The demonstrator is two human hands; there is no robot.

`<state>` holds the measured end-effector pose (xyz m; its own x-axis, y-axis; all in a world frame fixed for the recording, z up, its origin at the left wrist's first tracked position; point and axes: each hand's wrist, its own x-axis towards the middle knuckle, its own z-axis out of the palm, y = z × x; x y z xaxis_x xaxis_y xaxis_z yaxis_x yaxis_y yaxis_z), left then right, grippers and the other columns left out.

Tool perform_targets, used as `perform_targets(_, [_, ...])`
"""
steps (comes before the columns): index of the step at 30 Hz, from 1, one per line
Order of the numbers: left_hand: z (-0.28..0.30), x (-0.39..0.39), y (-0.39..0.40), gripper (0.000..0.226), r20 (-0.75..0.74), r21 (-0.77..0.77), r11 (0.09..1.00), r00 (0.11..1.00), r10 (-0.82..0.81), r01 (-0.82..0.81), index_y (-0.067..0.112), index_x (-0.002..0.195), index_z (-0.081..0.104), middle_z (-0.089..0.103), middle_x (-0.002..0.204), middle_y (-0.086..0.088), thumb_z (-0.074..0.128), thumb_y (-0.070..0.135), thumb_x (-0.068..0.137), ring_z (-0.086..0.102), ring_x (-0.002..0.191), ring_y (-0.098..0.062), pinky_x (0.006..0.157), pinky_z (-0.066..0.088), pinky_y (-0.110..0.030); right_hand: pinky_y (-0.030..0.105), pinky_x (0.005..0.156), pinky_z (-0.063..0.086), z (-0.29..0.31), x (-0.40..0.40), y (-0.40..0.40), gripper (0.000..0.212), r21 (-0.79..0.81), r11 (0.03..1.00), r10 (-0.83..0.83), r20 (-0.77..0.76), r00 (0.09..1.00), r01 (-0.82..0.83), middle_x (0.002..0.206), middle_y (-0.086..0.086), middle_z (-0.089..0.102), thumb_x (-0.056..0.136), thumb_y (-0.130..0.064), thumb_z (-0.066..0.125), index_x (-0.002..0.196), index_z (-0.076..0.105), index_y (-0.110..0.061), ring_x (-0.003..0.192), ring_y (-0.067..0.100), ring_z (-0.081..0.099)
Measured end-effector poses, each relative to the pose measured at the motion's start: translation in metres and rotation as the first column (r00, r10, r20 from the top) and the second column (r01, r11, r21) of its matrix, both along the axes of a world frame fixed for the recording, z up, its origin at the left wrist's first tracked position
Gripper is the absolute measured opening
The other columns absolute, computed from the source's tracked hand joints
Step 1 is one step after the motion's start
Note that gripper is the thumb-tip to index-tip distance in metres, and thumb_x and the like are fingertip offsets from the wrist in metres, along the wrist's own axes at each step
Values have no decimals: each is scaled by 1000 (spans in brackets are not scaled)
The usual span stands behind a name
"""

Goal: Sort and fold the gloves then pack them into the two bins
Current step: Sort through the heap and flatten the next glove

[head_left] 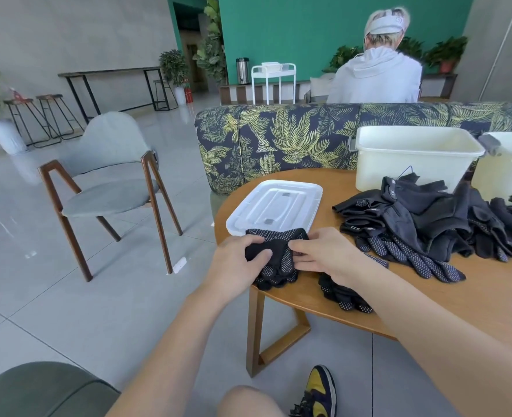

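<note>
Observed left hand [239,260] and right hand [324,256] both gripping dotted black glove [279,254] just before white lid [274,206] on tabletop [474,299].

Both forearms are seen bare, with no sleeves, watch or rings on the left hand [236,266] or the right hand [330,260]. A bare knee [248,401] is shown, and a black and yellow laced sneaker [318,392] is worn.

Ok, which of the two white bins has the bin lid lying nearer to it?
The left bin: it is fully in view behind the glove pile, with the lid flat on the table to its left. The other bin is cut off by the right edge.
</note>
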<state>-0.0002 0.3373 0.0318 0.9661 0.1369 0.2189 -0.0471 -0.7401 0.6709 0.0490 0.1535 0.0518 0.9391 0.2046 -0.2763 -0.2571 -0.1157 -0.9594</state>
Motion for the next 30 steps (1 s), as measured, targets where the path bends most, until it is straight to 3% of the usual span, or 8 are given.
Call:
perform_targets(2, [-2,0,3,32,21,-3,1000,1000,11,-11,31,124,71,61,122,4,71,38,93,55,116,-11,94,36,-16,42,84,62,4,-1,-6,43,-314,947,-10,169,986,63,99,21,76,93,-21,70,122,61,8,94,34,75])
perform_targets(4, [-4,0,4,29,80,-17,1000,996,25,-23,32,122,72,59,127,4,70,37,94,53,121,-12,103,38,-19,34,76,55,9,-6,-9,44,-600,783,104,383,918,162,107,18,73,96,-30,63,129,59,0,97,31,68])
perform_targets(8, [-5,0,0,22,206,-47,999,978,20,-10,26,118,75,61,123,8,67,28,98,54,121,-7,93,25,5,39,91,50,6,-17,-6,36,-665,690,330,640,694,285,119,12,67,101,-24,55,133,61,-8,113,32,59])
perform_targets(10, [-7,2,-4,26,204,-37,999,979,-13,21,23,124,72,59,128,10,65,27,99,52,126,-8,94,22,6,43,95,51,-2,-18,-3,36,-711,664,441,623,646,232,123,8,66,102,-30,53,131,62,-11,119,31,57])
perform_targets(15, [-26,3,-5,43,49,-13,994,993,-106,107,30,147,55,41,159,7,51,41,105,31,148,-6,112,16,-8,41,95,50,-23,-15,-2,42,-855,512,557,405,725,85,126,4,63,106,-45,44,129,60,-13,118,26,58])
perform_targets(22, [-34,5,-3,44,26,-30,994,995,-101,101,32,147,55,40,160,7,51,44,105,30,149,-4,115,18,-14,40,102,46,-21,-14,-3,47,-874,483,573,362,735,54,134,7,63,107,-44,41,135,58,-10,123,28,57])
perform_targets(27, [-29,6,-5,38,165,-24,1000,986,-11,15,27,134,66,60,142,7,56,44,102,47,138,-15,118,35,-39,37,103,45,-10,-19,-20,47,-778,625,511,474,717,69,132,5,65,105,-44,48,138,59,-12,122,28,57])
perform_targets(30, [-16,-2,-19,30,271,-48,998,961,49,-37,26,127,70,62,136,5,59,38,102,47,135,-16,117,36,-39,36,104,45,-5,-27,-43,47,-723,682,468,547,694,110,134,0,64,104,-46,48,142,56,-18,126,23,55])
